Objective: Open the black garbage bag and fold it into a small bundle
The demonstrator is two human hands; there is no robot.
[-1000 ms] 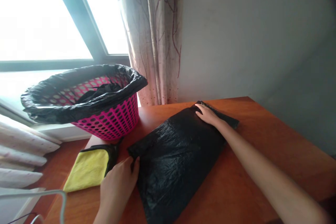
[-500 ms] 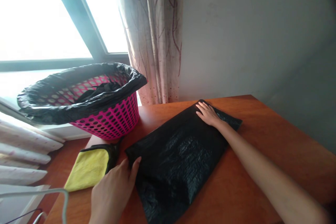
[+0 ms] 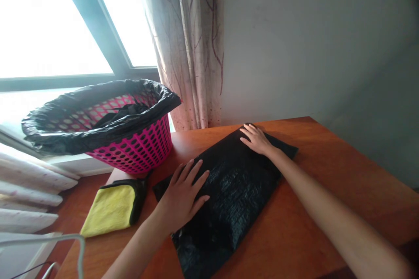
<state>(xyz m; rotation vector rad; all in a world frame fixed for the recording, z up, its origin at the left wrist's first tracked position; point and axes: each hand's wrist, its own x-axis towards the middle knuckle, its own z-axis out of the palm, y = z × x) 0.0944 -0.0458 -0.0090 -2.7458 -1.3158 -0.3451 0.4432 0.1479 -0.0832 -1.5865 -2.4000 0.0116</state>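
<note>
A black plastic bag [image 3: 229, 187], folded flat into a long rectangle, lies slantwise on the wooden table. My left hand [image 3: 183, 194] is over its near left part with fingers spread; whether the palm presses on the plastic I cannot tell. At the far end, my right hand [image 3: 255, 140] rests on the bag, fingers stretched out and lying flat. Neither hand grips anything. Left of the bag, a yellow cloth with a black border [image 3: 109, 206] lies folded on the table.
A pink perforated basket [image 3: 144, 148], its rim wrapped in black plastic, stands at the table's back left by the window. The brown table [image 3: 334, 170] meets the grey wall behind. A pale cable [image 3: 80, 250] loops at the lower left; a curtain [image 3: 193, 52] hangs behind.
My left hand has let go of the bag's left corner and moved up and right over the bag, its fingers now spread. My right hand stays at the far end.
</note>
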